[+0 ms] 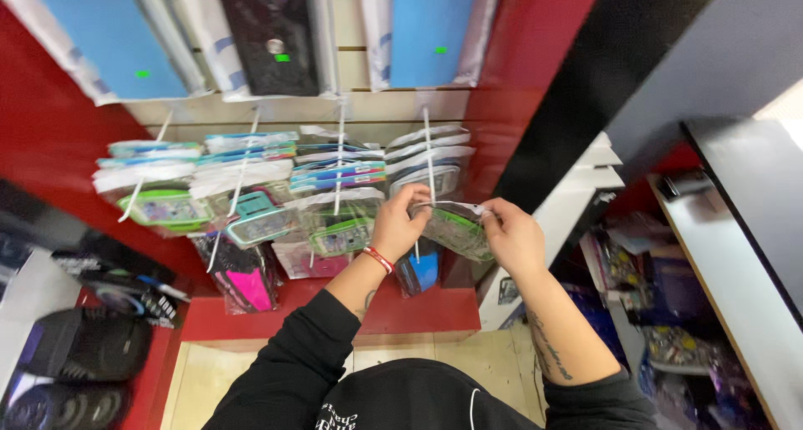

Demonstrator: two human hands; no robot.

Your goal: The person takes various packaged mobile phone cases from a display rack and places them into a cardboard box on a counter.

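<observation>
While both hands pinch its top edge, left hand and right hand fingers clamped, the clear-bagged green phone case looks light, crinkly, slippery.

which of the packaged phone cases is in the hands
The green-edged case in a clear bag, pinched by left hand and right hand; the rest hang untouched.

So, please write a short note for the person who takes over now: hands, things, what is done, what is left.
Left hand: pinches the top of a clear bagged green case, at the white hook.
Right hand: holds the same bag's other top corner.
Things: other bagged cases hang on the hooks to the left on the wall panel.
Done: bag is up at the hook.
Left: I cannot tell whether it is on the hook.
</observation>
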